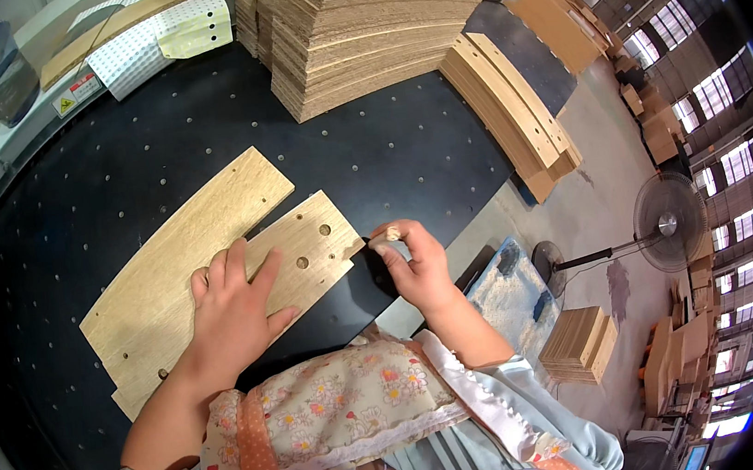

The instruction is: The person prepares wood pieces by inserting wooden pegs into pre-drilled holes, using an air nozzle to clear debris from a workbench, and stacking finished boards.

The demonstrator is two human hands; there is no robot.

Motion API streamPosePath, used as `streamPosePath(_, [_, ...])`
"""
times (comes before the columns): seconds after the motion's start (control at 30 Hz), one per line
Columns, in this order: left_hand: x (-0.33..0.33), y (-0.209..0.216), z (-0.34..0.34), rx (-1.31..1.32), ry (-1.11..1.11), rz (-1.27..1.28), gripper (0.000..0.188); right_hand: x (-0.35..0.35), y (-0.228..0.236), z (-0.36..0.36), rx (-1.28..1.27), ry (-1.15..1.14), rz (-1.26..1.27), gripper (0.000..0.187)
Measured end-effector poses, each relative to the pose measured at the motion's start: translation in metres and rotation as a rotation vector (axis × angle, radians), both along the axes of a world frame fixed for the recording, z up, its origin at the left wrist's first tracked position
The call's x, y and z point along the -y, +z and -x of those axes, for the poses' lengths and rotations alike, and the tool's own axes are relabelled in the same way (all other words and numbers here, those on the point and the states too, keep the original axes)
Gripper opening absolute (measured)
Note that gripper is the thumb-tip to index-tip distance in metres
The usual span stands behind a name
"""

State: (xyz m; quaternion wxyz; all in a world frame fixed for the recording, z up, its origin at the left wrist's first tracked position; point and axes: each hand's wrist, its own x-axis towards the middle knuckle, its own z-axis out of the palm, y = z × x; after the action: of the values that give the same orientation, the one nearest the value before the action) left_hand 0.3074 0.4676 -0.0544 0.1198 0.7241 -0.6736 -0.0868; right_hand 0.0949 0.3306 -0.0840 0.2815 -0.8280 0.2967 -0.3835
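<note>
My left hand (pixel 235 297) lies with fingers spread on two wooden boards, pressing them against a black table. The farther one is a long plain board (pixel 185 224) with a slightly curved edge and a few small holes. Beside it, on my side, lies a drilled board (pixel 312 238) with larger round holes and a notched right end. Just off that notched end, my right hand (pixel 415 263) is closed in a pinch. A small pale bit shows at its fingers, too small to name.
A tall stack of wood panels (pixel 371 27) stands at the table's far side. Beyond the right edge are more stacked boards (pixel 511 108), a floor fan (pixel 668 222) and a low board pile (pixel 580 346). A blue-capped bottle (pixel 2 69) stands on a machine ledge at far left.
</note>
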Motion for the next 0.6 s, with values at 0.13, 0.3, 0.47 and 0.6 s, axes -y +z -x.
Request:
streamPosePath(0.13, [0.0014,-0.0003,-0.001,0.009,-0.003,0.023,0.067,0.002,0.006,-0.0081,-0.056,-0.006,0.057,0.018])
streamPosePath(0.3, [-0.0004,-0.0015,-0.0003,0.015,0.002,0.025,0.067,-0.0016,0.0075,-0.0054,-0.081,0.02,0.057,0.018])
streamPosePath(0.47, [-0.0006,-0.0031,0.0005,0.011,0.001,0.032,0.067,-0.0031,0.0036,-0.0096,-0.063,-0.016,0.084,0.019])
streamPosePath(0.6, [-0.0005,-0.0024,0.0001,0.019,0.011,0.024,0.067,-0.0054,0.0043,-0.0106,-0.03,-0.005,-0.001,0.017])
